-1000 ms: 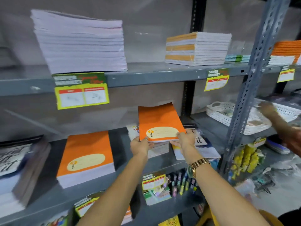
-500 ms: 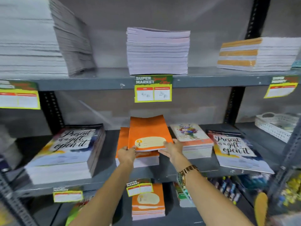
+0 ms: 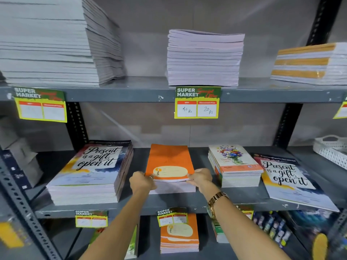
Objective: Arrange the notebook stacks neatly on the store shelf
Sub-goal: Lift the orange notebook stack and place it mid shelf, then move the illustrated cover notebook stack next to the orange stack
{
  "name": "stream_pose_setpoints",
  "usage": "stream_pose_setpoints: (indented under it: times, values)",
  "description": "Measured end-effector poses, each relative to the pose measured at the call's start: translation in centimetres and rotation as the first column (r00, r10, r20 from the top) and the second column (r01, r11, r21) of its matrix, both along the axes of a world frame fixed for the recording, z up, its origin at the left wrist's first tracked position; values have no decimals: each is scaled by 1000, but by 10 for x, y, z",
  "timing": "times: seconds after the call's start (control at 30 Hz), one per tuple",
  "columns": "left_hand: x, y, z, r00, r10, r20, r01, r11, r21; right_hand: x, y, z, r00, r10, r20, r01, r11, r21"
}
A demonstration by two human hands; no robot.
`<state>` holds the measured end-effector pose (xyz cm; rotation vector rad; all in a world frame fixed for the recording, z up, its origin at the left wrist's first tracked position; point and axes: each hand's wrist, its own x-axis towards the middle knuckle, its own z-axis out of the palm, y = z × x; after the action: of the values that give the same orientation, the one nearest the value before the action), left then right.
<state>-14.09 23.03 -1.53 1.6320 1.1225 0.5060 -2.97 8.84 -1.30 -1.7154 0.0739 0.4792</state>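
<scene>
An orange notebook (image 3: 169,160) with a cream oval label lies on top of the orange notebook stack (image 3: 172,187) in the middle of the grey middle shelf (image 3: 159,202). My left hand (image 3: 142,182) grips the notebook's near left corner. My right hand (image 3: 200,178), with a gold watch on its wrist, grips the near right corner. The notebook's front edge sits slightly above the stack's white page edges.
A tall "Present is a gift" stack (image 3: 90,171) stands to the left, a floral stack (image 3: 235,165) and a flat "Present is a gift" book (image 3: 289,182) to the right. White stacks (image 3: 204,57) fill the upper shelf. A white basket (image 3: 332,149) sits far right. More orange notebooks (image 3: 179,235) lie below.
Both hands carried the orange notebook from the right bay leftward and lowered it onto the orange stack. The view panned left with them.
</scene>
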Motion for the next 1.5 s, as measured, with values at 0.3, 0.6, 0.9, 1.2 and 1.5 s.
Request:
stream_pose_setpoints:
  times: [0.3, 0.6, 0.9, 1.2, 1.5]
  values:
    - [-8, -20, 13, 946, 11, -324, 131, 902, 412, 9, -15, 2, 967, 22, 255, 43, 969, -245]
    - [41, -99, 25, 974, -192, -124, 226, 740, 633, 28, -96, 28, 819, -231, 525, 326, 941, -94]
    - [99, -196, 12, 894, -443, -66, 403, 729, 554, 69, -217, 20, 743, -390, 543, 541, 829, -145]
    - [161, -286, -15, 794, -603, -80, 588, 727, 354, 115, -322, -11, 789, -412, 455, 580, 743, -334]
    - [204, -333, -26, 813, -560, -161, 575, 815, 67, 144, -359, -38, 857, -335, 392, 502, 713, -489]
